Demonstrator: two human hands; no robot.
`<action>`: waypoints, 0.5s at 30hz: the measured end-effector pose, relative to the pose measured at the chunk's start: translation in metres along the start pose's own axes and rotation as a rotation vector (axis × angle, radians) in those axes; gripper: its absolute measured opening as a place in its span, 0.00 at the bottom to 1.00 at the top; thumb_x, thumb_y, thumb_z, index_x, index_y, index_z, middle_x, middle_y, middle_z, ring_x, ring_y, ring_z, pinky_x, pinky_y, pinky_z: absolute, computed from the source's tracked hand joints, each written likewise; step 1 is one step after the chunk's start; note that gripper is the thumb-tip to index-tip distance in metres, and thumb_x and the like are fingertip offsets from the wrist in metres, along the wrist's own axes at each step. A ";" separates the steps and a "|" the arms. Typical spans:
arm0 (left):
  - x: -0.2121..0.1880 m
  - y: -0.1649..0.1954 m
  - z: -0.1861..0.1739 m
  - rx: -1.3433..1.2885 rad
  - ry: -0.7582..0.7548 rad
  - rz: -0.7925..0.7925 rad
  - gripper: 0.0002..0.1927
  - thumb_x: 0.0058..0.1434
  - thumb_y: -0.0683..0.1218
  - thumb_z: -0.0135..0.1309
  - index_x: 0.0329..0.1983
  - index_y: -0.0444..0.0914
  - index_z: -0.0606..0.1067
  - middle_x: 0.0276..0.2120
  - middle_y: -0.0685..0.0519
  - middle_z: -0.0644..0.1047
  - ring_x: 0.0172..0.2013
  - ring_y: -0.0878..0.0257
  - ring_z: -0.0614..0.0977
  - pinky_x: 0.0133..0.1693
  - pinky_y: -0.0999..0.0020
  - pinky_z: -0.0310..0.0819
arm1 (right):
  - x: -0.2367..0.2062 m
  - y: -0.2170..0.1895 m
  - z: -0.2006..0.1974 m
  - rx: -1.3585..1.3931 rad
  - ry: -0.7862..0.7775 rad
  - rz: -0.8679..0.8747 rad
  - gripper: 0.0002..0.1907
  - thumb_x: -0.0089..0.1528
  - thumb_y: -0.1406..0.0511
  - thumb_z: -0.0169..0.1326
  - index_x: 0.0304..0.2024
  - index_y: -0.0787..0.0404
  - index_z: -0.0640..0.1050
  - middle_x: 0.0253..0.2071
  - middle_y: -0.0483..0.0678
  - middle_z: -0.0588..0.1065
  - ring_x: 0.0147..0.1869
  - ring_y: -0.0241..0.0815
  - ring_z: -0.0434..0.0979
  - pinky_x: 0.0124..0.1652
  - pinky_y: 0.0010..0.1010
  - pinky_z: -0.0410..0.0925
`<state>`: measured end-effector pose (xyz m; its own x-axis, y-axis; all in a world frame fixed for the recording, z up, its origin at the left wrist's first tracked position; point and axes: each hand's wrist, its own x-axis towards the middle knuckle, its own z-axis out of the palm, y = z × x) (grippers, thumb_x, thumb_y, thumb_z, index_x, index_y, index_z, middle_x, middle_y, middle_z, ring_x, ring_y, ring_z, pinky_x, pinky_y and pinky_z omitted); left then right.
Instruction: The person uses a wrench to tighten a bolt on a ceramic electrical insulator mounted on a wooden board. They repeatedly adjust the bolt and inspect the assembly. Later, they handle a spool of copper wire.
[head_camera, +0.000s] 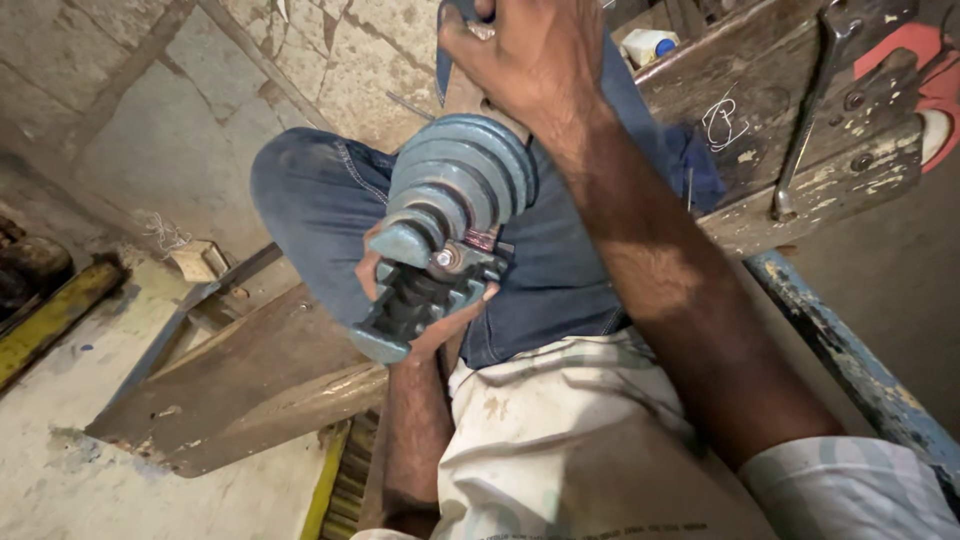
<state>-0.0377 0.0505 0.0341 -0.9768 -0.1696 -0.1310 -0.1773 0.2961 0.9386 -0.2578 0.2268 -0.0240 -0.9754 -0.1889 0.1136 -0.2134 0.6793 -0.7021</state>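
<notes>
above stone floor (180, 150), stepped pulley assembly (450, 215) in both hands

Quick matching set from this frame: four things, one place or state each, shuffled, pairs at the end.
1. blue-grey stepped metal pulley
2. left hand
3. right hand
4. long grey metal wrench

a. lying on the worn wooden bench
b. cupped under the casting's lower end
c. resting over the jeans-clad knee
d. gripping a part at the top edge

Pairs: 1-c, 2-b, 3-d, 4-a
</notes>
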 end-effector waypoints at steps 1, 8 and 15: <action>0.001 0.001 -0.001 -0.010 0.001 0.010 0.55 0.40 0.49 0.80 0.65 0.41 0.56 0.62 0.45 0.66 0.60 0.53 0.72 0.63 0.52 0.69 | 0.000 -0.001 -0.001 0.002 -0.006 0.004 0.12 0.59 0.62 0.67 0.33 0.60 0.76 0.26 0.44 0.73 0.27 0.43 0.75 0.29 0.40 0.67; 0.010 0.004 -0.002 -0.068 -0.014 0.053 0.56 0.41 0.50 0.79 0.67 0.43 0.55 0.64 0.45 0.65 0.63 0.52 0.71 0.65 0.51 0.67 | -0.001 0.001 0.002 0.010 -0.007 -0.001 0.14 0.60 0.61 0.67 0.39 0.59 0.76 0.31 0.45 0.74 0.31 0.44 0.76 0.32 0.41 0.66; 0.018 0.015 0.001 -0.062 0.010 0.072 0.57 0.43 0.53 0.77 0.70 0.44 0.54 0.65 0.46 0.64 0.66 0.51 0.69 0.69 0.50 0.63 | 0.000 0.002 0.001 0.017 -0.032 0.021 0.15 0.58 0.60 0.67 0.35 0.62 0.75 0.29 0.47 0.74 0.30 0.47 0.75 0.32 0.43 0.65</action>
<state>-0.0577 0.0525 0.0459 -0.9854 -0.1598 -0.0592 -0.0983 0.2494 0.9634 -0.2578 0.2274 -0.0261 -0.9772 -0.1978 0.0766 -0.1920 0.6714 -0.7158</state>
